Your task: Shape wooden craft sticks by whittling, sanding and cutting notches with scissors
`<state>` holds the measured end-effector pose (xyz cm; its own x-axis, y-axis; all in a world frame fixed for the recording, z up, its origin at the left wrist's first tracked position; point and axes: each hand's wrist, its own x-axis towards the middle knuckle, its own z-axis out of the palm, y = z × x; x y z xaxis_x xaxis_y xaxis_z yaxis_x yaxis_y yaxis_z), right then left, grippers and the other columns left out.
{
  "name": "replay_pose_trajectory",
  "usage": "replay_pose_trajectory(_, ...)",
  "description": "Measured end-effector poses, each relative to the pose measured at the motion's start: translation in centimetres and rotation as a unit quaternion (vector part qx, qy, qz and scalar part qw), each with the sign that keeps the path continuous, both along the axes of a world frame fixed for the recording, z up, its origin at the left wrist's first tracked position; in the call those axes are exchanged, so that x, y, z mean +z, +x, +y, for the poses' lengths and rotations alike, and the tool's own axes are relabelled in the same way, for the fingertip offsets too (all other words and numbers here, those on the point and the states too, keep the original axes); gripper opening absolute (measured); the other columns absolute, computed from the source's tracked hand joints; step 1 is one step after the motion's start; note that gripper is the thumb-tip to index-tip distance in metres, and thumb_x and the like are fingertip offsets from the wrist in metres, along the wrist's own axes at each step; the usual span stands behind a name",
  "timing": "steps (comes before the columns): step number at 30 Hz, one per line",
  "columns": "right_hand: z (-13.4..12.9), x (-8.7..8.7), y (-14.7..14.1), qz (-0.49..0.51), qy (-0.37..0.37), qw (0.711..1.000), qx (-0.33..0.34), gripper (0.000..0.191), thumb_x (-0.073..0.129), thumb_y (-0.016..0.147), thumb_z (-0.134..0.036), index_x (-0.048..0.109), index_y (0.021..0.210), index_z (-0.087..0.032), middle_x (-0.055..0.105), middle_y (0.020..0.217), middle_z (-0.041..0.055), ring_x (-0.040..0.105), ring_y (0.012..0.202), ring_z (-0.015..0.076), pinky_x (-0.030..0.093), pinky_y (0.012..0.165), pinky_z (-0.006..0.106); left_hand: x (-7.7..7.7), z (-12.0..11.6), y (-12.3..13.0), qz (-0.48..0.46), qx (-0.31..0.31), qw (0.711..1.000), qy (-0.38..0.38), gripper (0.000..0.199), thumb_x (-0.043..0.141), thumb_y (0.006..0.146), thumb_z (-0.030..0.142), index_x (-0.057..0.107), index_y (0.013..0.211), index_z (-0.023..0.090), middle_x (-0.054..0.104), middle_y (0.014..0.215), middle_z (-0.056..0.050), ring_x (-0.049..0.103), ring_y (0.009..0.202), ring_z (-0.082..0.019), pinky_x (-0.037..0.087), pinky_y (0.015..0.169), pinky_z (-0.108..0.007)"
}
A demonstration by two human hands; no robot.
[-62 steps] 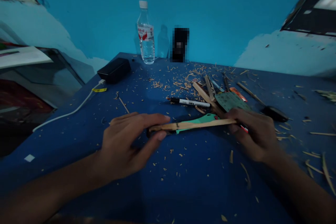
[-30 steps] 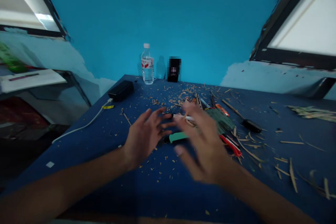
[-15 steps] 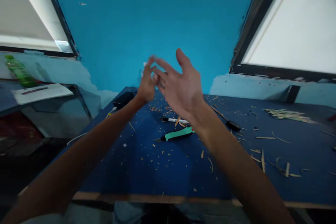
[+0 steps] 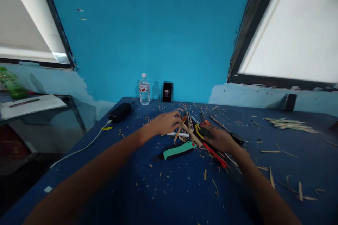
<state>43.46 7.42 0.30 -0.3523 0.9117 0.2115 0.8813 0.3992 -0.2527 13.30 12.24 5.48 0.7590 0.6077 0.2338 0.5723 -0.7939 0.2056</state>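
Left hand (image 4: 166, 123) was half-curled, right hand (image 4: 219, 139) flatter over a yellow-and-black thing (image 4: 199, 132), couldn't tell if either gripped anything, and the wood strip (image 4: 195, 139) between them looked light, stiffish, best pinched mid-length.

Desk (image 4: 158, 197) set against wall (image 4: 142, 35). Water bottle (image 4: 144, 93) at rear, left of centre. Box (image 4: 119, 112) at left edge, cable (image 4: 108, 122) running forward from it. Marker (image 4: 185, 135) mid-desk; knife (image 4: 179, 150) just in front. Wood strips (image 4: 194, 137) between the hands, left (image 4: 167, 122) and right (image 4: 215, 137). Strip bundle (image 4: 292, 125) far right, well apart. Beyond box, leftward: paper (image 4: 34, 107), pen (image 4: 25, 103) upon it.
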Motion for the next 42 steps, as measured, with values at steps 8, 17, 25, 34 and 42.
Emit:
replay_pose_trajectory(8, 1.4, 0.6, -4.0, 0.043, -0.032, 0.997, -0.056, 0.039, 0.058, 0.102, -0.043, 0.058, 0.134, -0.02, 0.064, 0.126, 0.0097, 0.065, 0.109, 0.0243, 0.054, 0.097, 0.049, -3.4, 1.4, -0.1, 0.071, -0.002, 0.997, 0.023, 0.034, 0.063, 0.098, 0.036, 0.061, 0.125, 0.016, 0.059, 0.135, -0.012, 0.06, 0.119, -0.028, 0.052, 0.102, -0.053)
replay_pose_trajectory(17, 3.8, 1.9, -6.5, 0.289, -0.125, 0.946, -0.073, 0.039, 0.058, 0.102, -0.044, 0.056, 0.132, -0.018, 0.065, 0.11, 0.0069, 0.066, 0.086, 0.0175, 0.058, 0.076, 0.036, -1.7, -0.4, -4.9, -0.027, 0.055, 0.996, -0.064, 0.038, 0.065, 0.096, 0.037, 0.06, 0.129, 0.018, 0.056, 0.139, -0.012, 0.057, 0.123, -0.03, 0.048, 0.106, -0.056)
replay_pose_trajectory(25, -5.1, 4.1, -8.2, 0.502, -0.237, 0.825, 0.101, 0.049, 0.054, 0.099, -0.048, 0.044, 0.143, -0.029, 0.065, 0.093, 0.0027, 0.054, 0.063, 0.0128, 0.045, 0.061, 0.029, -0.4, -7.1, -4.7, -0.368, 0.085, 0.884, -0.277, 0.049, 0.049, 0.103, 0.049, 0.05, 0.139, 0.016, 0.068, 0.122, -0.014, 0.072, 0.097, -0.021, 0.061, 0.084, -0.039)
replay_pose_trajectory(34, -8.3, 3.8, -11.3, 0.459, -0.179, 0.858, 0.142, 0.031, 0.077, 0.088, -0.036, 0.064, 0.116, -0.031, 0.059, 0.087, -0.0024, 0.056, 0.077, 0.0123, 0.042, 0.064, 0.021, 0.2, -12.3, -4.1, -0.566, 0.061, 0.747, -0.344, 0.028, 0.078, 0.086, 0.036, 0.072, 0.108, 0.02, 0.074, 0.097, -0.004, 0.07, 0.087, -0.016, 0.06, 0.075, -0.023)
replay_pose_trajectory(42, -7.7, 2.1, -9.2, 0.474, -0.038, 0.871, 0.124, 0.019, 0.077, 0.088, -0.027, 0.07, 0.106, -0.031, 0.068, 0.095, -0.0011, 0.065, 0.087, 0.0144, 0.051, 0.073, 0.02, -1.3, -12.5, -5.2, -0.583, 0.062, 0.702, -0.404, 0.024, 0.086, 0.079, 0.025, 0.074, 0.098, 0.019, 0.074, 0.094, -0.004, 0.07, 0.082, -0.014, 0.059, 0.074, -0.021)
